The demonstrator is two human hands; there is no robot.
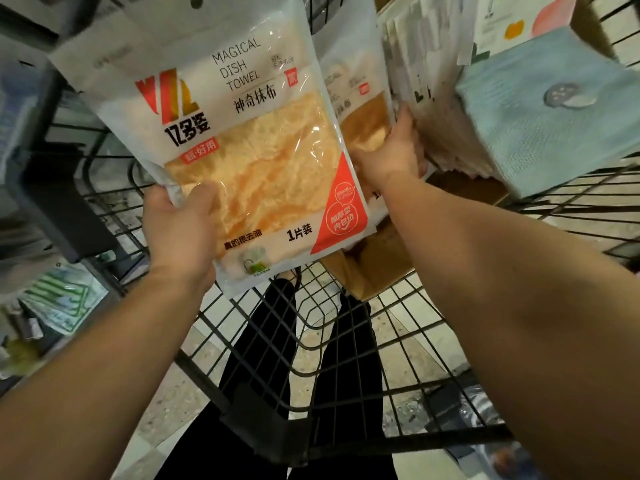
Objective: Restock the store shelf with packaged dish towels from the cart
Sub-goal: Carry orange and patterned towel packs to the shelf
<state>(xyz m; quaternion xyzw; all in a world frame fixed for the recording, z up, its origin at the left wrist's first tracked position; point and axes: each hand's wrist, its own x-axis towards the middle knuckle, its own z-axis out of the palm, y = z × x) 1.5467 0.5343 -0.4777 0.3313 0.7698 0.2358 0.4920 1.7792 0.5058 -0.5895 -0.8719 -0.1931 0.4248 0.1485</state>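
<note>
A white packet of orange dish towel (249, 154), printed "MAGICAL DISH TOWEL", fills the upper middle of the head view, held upright. My left hand (180, 226) grips its lower left corner, thumb on the front. Behind it stands a second packet of the same kind (360, 109), mostly hidden. My right hand (391, 150) reaches into the cart and holds that second packet at its lower right edge, fingers hidden behind it. Both packets are above the black wire cart (346, 341).
A row of more white packets (426, 81) and a stack of light blue towels (554, 109) stand in the cart at the right. A brown cardboard box (374, 265) sits below them. Dark shelf edge (48, 188) and green packets (59, 296) lie at the left.
</note>
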